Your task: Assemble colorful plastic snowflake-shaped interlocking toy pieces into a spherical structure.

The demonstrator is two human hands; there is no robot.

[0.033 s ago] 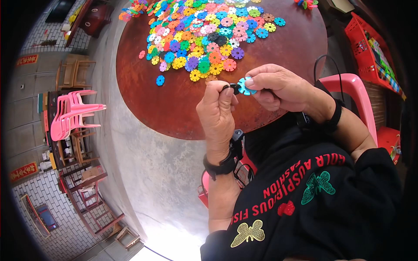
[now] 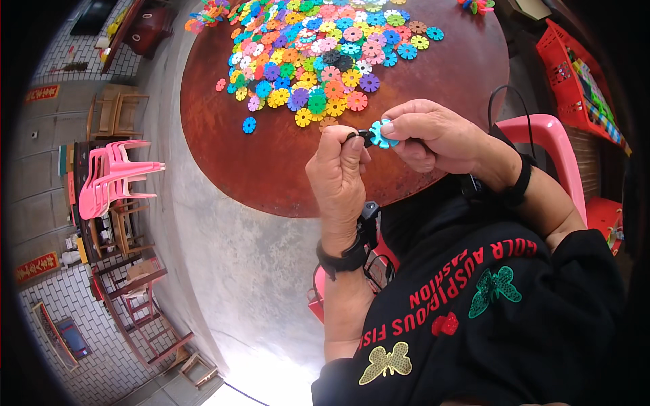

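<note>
My left hand pinches a black snowflake disc between thumb and fingers, above the near edge of the round brown table. Against it, my right hand grips a light blue snowflake disc by thumb and forefinger. The two notched discs meet edge to edge; whether their slots are interlocked I cannot tell. Just beyond my hands spreads a heap of many-coloured snowflake discs. Nearest my fingers is a brown disc, with a single blue disc apart to the left.
Joined discs form clusters at the table's far left and far right. A pink chair and a red plastic crate stand at right. Stacked pink chairs and wooden furniture line the left wall.
</note>
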